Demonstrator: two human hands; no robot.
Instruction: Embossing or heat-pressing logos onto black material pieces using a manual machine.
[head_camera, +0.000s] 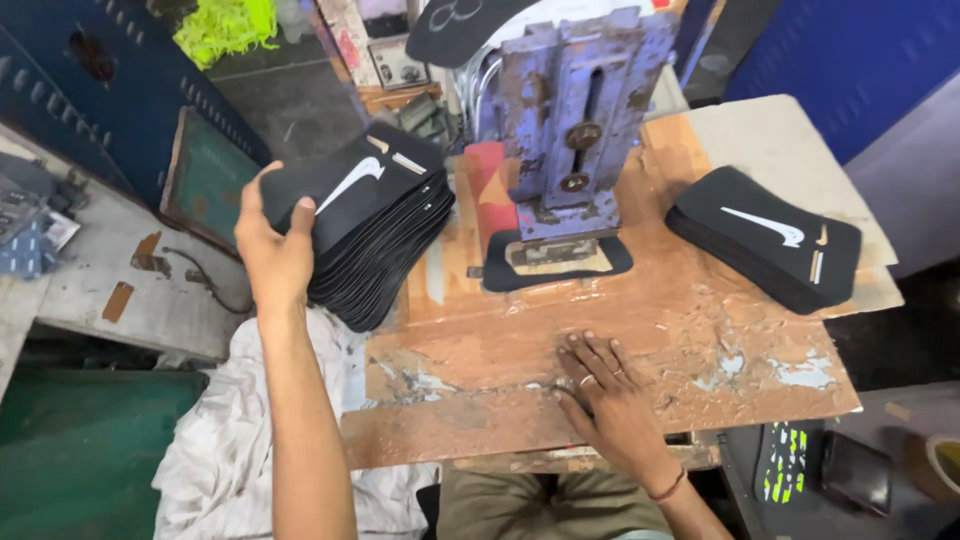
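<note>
My left hand (272, 245) grips the near left edge of a tall stack of black cut pieces with a white curved mark (375, 225), at the left of a worn wooden board (640, 340). My right hand (610, 395) lies flat, palm down, on the board near its front edge, holding nothing. A blue metal press (580, 110) stands at the back middle, with one black piece (555, 262) under its foot. A second, lower stack of black pieces (765, 235) lies at the right of the board.
A white cloth (225, 440) hangs over the left front. A green framed panel (205, 175) leans at the left beside blue metal walls. A dark device with green marks (785, 462) sits at the lower right. Yellow-green material (225, 25) lies at the back.
</note>
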